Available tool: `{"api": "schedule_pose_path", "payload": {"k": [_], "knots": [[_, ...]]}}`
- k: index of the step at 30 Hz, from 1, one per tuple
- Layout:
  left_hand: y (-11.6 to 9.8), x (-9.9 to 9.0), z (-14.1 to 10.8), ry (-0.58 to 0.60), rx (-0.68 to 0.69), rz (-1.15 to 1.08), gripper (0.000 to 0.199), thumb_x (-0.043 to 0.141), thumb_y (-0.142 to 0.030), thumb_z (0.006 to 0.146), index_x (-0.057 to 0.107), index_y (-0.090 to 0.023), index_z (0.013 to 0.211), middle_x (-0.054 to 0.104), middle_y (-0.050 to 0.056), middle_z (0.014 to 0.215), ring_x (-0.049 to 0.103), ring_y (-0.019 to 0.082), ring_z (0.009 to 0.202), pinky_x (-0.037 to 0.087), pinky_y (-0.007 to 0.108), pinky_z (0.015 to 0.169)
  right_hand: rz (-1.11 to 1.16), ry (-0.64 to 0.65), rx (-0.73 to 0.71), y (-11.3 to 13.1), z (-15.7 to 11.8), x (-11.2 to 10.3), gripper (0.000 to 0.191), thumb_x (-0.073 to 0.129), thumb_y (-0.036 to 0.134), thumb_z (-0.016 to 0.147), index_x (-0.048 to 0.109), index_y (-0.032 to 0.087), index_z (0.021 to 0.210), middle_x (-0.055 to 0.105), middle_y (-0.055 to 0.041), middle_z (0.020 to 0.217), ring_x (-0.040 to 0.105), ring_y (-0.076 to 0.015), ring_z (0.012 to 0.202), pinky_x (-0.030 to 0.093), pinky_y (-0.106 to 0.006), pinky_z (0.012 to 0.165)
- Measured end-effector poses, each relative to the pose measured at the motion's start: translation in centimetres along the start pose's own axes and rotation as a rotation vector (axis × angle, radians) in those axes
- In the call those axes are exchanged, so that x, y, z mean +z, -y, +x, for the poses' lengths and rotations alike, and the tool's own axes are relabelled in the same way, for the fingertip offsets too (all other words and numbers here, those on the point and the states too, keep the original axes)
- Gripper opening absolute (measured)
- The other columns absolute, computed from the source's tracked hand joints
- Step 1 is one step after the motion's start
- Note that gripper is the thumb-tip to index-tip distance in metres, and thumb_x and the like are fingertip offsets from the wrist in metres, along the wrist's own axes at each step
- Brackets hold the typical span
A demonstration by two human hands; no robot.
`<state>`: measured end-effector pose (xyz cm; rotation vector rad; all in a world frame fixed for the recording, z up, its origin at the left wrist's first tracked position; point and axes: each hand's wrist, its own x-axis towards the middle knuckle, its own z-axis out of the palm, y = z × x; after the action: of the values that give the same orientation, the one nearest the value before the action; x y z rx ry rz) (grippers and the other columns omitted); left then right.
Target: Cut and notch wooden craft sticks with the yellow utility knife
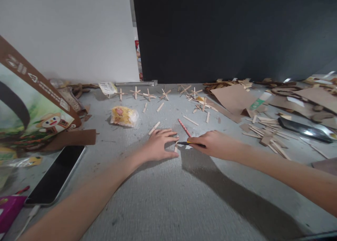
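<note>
My left hand (161, 145) rests on the grey table, thumb and index finger curved round the ends of a short wooden craft stick (176, 147), steadying it. My right hand (212, 145) grips a utility knife (191, 143) with a dark blade and some yellow on its handle. The blade's tip points left and reaches the stick. Just beyond the knife lies a red patterned pencil (184, 127). Another craft stick (154, 128) lies beyond my left fingers.
Star-shaped stick pieces (149, 94) line the back. A yellow-printed packet (124, 116) sits left of centre. At left are a phone (56, 176) and a printed bag (39, 104). Loose sticks (273, 137), cardboard (233, 99), a glue stick (260, 101) and a black glossy object (304, 129) crowd the right.
</note>
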<state>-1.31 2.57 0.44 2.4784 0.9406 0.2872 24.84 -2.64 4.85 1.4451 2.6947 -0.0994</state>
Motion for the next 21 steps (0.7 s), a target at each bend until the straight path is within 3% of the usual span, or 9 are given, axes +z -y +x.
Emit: {"api": "schedule_pose_path", "payload": {"k": [21], "knots": [[0.04, 0.15, 0.05, -0.01, 0.008, -0.006, 0.062, 0.081, -0.053, 0.088, 0.067, -0.033, 0.144, 0.054, 0.005, 0.163, 0.038, 0.034, 0.158, 0.026, 0.059, 0.13, 0.014, 0.003, -0.077, -0.38, 0.22, -0.32, 0.034, 0.051, 0.024, 0.106, 0.075, 0.026, 0.13, 0.079, -0.0061, 0.082, 0.068, -0.017, 0.063, 0.034, -0.026, 0.055]]}}
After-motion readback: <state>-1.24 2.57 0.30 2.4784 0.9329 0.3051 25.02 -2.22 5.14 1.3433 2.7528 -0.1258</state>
